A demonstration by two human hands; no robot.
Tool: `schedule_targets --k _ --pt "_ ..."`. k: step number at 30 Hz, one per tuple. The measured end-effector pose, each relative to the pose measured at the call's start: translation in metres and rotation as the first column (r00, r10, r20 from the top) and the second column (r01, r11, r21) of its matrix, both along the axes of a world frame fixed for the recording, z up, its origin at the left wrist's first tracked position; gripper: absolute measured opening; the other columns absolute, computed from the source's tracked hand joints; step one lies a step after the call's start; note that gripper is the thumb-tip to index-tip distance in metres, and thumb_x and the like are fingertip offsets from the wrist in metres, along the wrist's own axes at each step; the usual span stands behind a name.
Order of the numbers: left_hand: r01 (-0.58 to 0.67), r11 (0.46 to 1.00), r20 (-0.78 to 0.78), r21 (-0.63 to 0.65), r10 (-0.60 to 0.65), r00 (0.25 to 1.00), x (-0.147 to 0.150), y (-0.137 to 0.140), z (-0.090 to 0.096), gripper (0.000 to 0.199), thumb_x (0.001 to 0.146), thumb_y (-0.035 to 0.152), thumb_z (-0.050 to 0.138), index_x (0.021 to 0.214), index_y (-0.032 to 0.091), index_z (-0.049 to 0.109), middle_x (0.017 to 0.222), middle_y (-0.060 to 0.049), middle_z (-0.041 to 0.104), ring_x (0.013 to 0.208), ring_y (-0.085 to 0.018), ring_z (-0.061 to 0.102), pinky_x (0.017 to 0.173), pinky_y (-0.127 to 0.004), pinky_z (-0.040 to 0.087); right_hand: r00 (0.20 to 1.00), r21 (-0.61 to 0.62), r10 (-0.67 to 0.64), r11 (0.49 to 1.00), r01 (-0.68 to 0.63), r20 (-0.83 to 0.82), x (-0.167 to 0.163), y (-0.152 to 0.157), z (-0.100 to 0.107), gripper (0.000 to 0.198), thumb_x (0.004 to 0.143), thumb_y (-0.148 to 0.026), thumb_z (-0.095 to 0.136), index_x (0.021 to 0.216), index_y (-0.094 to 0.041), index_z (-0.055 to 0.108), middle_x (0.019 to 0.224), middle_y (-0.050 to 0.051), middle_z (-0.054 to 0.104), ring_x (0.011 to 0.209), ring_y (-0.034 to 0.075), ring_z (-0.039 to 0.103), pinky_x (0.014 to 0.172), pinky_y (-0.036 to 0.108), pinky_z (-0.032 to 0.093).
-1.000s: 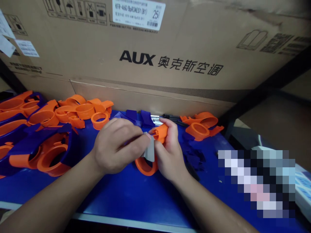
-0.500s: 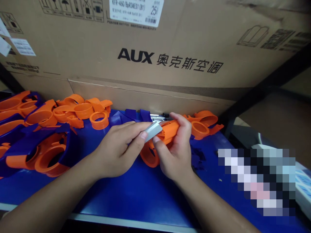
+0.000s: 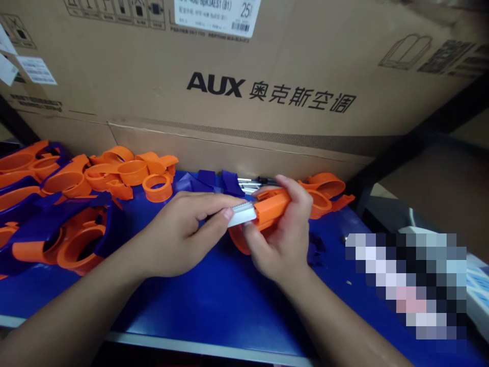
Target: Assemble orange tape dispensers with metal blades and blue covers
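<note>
My left hand (image 3: pixel 185 232) pinches a light grey strip with a toothed upper edge (image 3: pixel 243 214) between thumb and fingertips. Its right end meets the end of an orange plastic tape dispenser part (image 3: pixel 272 207); whether it sits inside or only touches cannot be made out. Fingers of my right hand (image 3: pixel 284 237) wrap round this orange part from the right, with the thumb below the joint. A round orange ring (image 3: pixel 239 238) shows beneath the hands, partly hidden by them.
Orange ringed parts (image 3: pixel 132 172) and blue-and-orange assemblies (image 3: pixel 82 247) crowd the left of the blue table (image 3: pixel 183 316). Blue pieces (image 3: pixel 206 180) and metal strips (image 3: pixel 248 186) lie behind my hands. More orange parts (image 3: pixel 326 186) lie right. A large cardboard box (image 3: pixel 153 97) stands behind.
The grey strip has turned flatter, and its toothed edge now shows. My right hand and the orange part have shifted slightly right and up, lining up with the strip.
</note>
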State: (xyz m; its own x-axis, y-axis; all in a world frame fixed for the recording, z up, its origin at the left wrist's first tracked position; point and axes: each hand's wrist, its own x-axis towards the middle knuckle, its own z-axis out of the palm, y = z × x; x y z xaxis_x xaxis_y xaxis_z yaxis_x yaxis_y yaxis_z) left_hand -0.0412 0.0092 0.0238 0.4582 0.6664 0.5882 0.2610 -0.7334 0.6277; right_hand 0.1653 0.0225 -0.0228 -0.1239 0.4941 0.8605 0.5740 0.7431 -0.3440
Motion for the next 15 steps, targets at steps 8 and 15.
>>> schedule_targets --k 8,15 --pt "-0.065 0.988 0.025 0.143 0.062 0.998 0.001 0.000 -0.008 0.029 0.104 0.014 0.057 0.126 0.020 0.075 0.119 -0.003 0.081 0.106 -0.013 0.076 0.096 -0.022 0.058 0.996 -0.060 -0.016 0.998 0.021 0.089 -0.006 -0.007 0.001 0.075 0.082 -0.023 0.069 0.150 -0.021 0.039 0.118 0.011 0.064 0.097 0.027 0.069 0.086 0.047 0.062" --pt "-0.160 0.974 0.083 0.161 0.148 0.986 0.008 -0.001 -0.016 0.026 0.104 0.015 0.055 0.122 0.017 0.074 0.115 -0.004 0.082 0.101 -0.013 0.077 0.091 -0.022 0.059 0.995 -0.122 -0.097 0.988 0.099 0.020 -0.007 -0.007 0.001 0.070 0.086 -0.030 0.068 0.149 -0.020 0.039 0.118 0.012 0.063 0.099 0.028 0.066 0.084 0.046 0.061"
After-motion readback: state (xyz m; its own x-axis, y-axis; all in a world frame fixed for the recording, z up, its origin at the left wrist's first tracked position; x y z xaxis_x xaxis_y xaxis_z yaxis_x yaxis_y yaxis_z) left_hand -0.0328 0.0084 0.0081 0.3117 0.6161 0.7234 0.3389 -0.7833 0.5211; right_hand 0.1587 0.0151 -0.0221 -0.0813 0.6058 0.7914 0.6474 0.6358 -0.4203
